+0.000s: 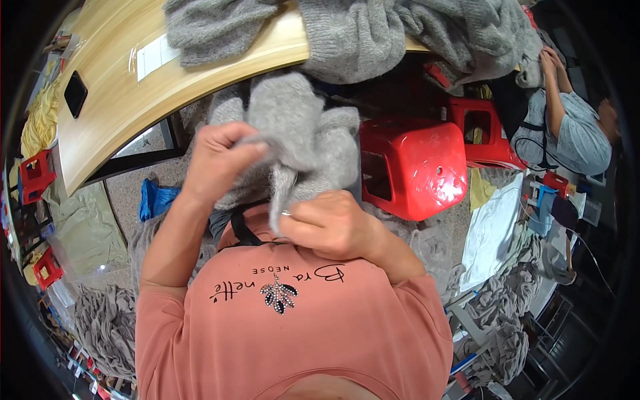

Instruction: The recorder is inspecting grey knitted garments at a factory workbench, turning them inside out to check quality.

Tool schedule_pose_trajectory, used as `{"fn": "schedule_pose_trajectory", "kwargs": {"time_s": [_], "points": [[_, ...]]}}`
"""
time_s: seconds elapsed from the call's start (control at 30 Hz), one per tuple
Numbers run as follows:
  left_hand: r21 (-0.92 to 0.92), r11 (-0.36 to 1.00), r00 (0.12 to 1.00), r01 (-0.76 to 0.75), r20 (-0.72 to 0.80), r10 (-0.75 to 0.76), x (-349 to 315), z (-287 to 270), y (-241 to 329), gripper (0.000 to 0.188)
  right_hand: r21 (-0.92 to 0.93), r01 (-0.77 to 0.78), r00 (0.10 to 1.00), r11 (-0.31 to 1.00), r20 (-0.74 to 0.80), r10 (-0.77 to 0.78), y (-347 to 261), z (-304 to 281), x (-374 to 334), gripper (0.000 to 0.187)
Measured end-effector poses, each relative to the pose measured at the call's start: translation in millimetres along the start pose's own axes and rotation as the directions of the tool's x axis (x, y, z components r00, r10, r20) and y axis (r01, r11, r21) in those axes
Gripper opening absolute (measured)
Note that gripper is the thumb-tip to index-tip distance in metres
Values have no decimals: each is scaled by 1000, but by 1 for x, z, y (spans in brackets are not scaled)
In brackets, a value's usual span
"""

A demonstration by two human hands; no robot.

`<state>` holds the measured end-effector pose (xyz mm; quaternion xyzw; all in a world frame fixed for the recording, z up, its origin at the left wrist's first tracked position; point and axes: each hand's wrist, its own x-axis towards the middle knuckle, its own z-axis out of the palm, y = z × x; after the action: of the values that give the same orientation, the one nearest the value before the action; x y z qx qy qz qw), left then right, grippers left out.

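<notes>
A grey fuzzy knit garment [287, 110] lies bunched over my lap below the table edge. My left hand [227, 157] pinches one edge of it between thumb and fingers. Lower and to the right, my right hand [327, 223] is closed on another edge, with a small shiny bit showing at its fingers that I cannot make out. Between the two hands a strip of the knit is drawn up and folded. The garment's far end hangs just short of the table.
Grey knitwear [353, 40] is heaped along the wooden table [180, 87], beside a black phone [75, 94] and a white paper [157, 57]. A red stool [420, 167] stands to my right. A co-worker [567, 127] handles knitwear at the far right. Grey piles [107, 327] lie on the floor.
</notes>
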<state>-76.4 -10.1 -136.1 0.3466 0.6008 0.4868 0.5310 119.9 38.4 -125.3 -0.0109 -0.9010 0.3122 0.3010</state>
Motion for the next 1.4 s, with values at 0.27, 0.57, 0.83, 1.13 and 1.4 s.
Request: {"fn": "schedule_pose_trajectory", "kwargs": {"time_s": [0.27, 0.57, 0.83, 1.13, 1.4], "points": [[-81, 992, 943, 101, 324, -70, 2, 18, -14, 6, -218, 21, 971, 976, -230, -72, 29, 28, -11, 15], [-146, 985, 972, 87, 231, -51, -3, 15, -20, 8, -295, -40, 970, 955, -241, -33, 40, 32, -15, 24], [-36, 996, 990, -87, 106, 90, -4, 14, -33, 13, -333, -61, 960, 941, -279, -36, 47, 40, -7, 13], [0, 997, 997, -81, 4, 81, -8, 16, -29, 13, -81, -210, 941, 974, -286, 179, 46, 37, 2, 28], [307, 855, 866, -418, -149, 477, -10, 26, -35, 16, 202, -438, 854, 876, -210, 476, 44, 37, 3, 25]]}}
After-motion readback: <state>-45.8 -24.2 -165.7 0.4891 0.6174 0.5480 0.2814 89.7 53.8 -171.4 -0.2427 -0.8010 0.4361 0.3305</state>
